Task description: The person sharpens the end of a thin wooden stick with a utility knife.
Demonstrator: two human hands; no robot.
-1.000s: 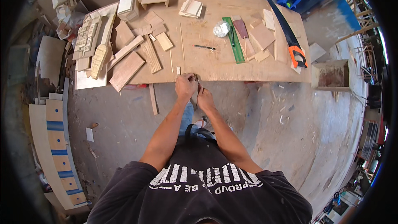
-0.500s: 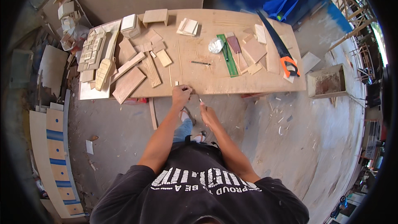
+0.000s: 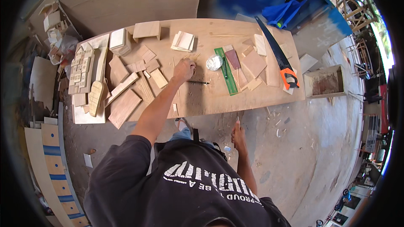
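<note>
My left hand [image 3: 184, 69] is over the middle of the plywood table [image 3: 261, 101], its fingers drawn together beside a little heap of thin wood slivers [image 3: 194, 56]. What sits between those fingertips, if anything, is too small to make out. Just below the hand lies a dark slim pencil-like stick [image 3: 198, 82]. My right hand [image 3: 238, 138] hangs beyond the table's near edge, closed round a slim tool [image 3: 237, 120] whose narrow pale tip points up; its exact kind is unclear. A stack of pale wood squares [image 3: 183, 41] rests behind the left hand.
Wood offcuts [image 3: 127, 105] crowd the table's left side. To the right stand a small white-filled tub [image 3: 214, 62], a green strip [image 3: 227, 75] and an orange-handled handsaw [image 3: 275, 46]. An open box [image 3: 324, 82] sits on the floor at right.
My left hand has moved from the near table edge forward to the slivers. My right hand has dropped back and right, away from the table, still holding the tool. The view has shifted.
</note>
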